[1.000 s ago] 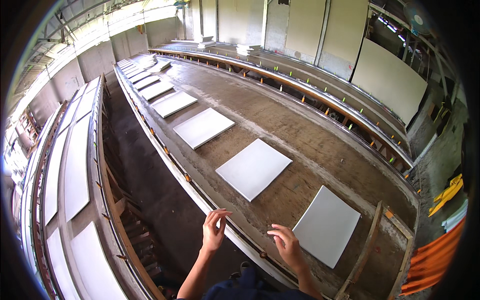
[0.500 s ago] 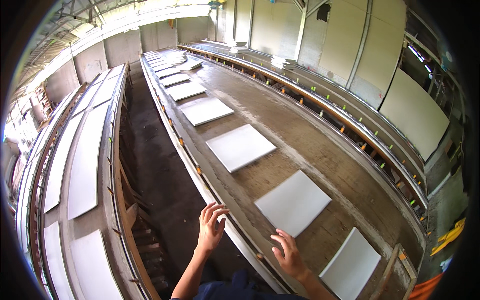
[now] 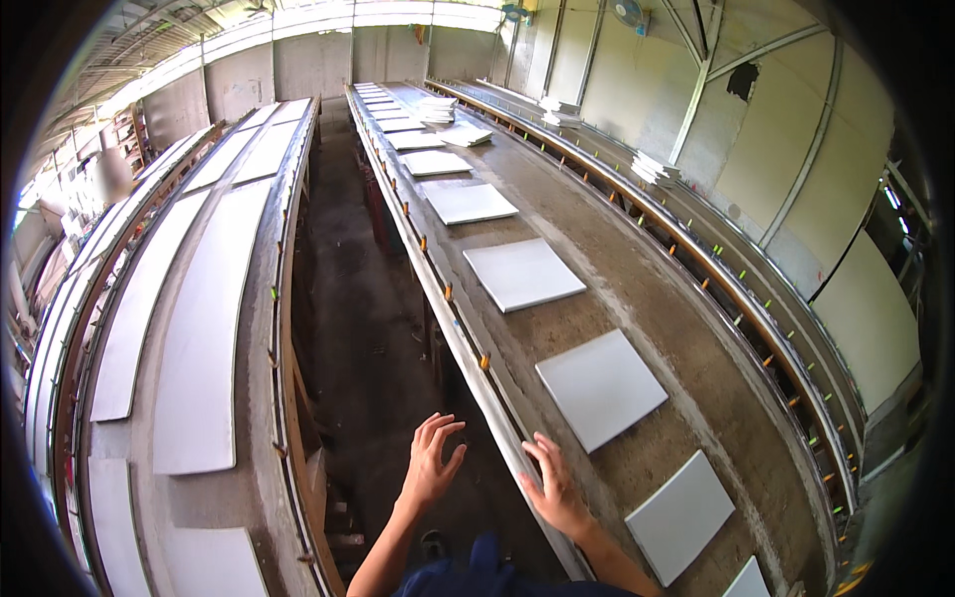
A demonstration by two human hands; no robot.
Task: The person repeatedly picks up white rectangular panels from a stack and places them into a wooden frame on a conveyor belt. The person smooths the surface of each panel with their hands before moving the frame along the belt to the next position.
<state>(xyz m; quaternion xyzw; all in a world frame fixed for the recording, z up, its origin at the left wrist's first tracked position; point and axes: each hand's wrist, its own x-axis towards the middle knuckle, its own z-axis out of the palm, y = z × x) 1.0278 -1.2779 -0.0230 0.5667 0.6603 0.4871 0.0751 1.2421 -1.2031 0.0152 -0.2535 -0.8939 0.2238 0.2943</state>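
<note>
- Casting bed [image 3: 637, 298], a long brown table running from 5 o'clock up toward 12 o'clock, was the largest item in view; the right hand [image 3: 557, 488] rested on its near metal edge rail [image 3: 468, 343], fingers spread and gripping nothing.
- White square panels [image 3: 600, 386] lay in a single row along the bed, each apart from the next, with bare brown surface between them and along the far side. Judged from this, laying-out was well advanced at the near end; whether the far end was filled could not be told.
- Second bed [image 3: 199, 328], at 9 o'clock, carried long white slabs laid end to end.
- Dark sunken aisle [image 3: 368, 338] separated the two beds; the left hand [image 3: 430, 468] hovered over it, open and empty, well apart from the right hand.
- Stacks of white panels [image 3: 655, 167] sat on the far rail at 1 o'clock, with further stacks nearer 12 o'clock.
- Obstructions: the raised edge rail with its orange pegs [image 3: 484, 362] stood between the person and the nearest panel; nothing lay upon the panels themselves.
</note>
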